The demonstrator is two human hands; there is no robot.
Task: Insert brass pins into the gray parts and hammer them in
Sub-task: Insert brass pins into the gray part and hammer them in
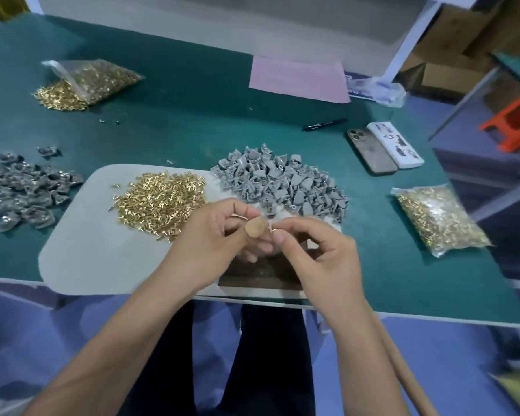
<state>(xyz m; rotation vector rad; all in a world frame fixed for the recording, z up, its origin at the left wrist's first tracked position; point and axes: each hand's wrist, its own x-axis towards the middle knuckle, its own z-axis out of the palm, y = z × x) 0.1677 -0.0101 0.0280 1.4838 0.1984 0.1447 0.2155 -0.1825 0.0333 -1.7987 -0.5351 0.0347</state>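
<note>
My left hand [219, 235] holds a small rounded part [256, 228], which looks tan here, above the table's front edge. My right hand [315, 250] pinches a brass pin [272, 229] between thumb and forefinger, right at the part's edge. Loose brass pins [159, 202] lie heaped on a pale grey mat [87, 253]. A heap of gray parts [279, 181] sits just behind my hands. Below my hands lies a dark block [258, 277], partly hidden by them.
A second pile of gray parts [21, 190] lies at the left. Bags of brass pins sit at the far left [96, 79] and at the right [439, 217]. Two phones [385, 148], a black pen [324, 124] and a pink sheet [297, 79] lie further back. A wooden stick [403, 370] runs under my right forearm.
</note>
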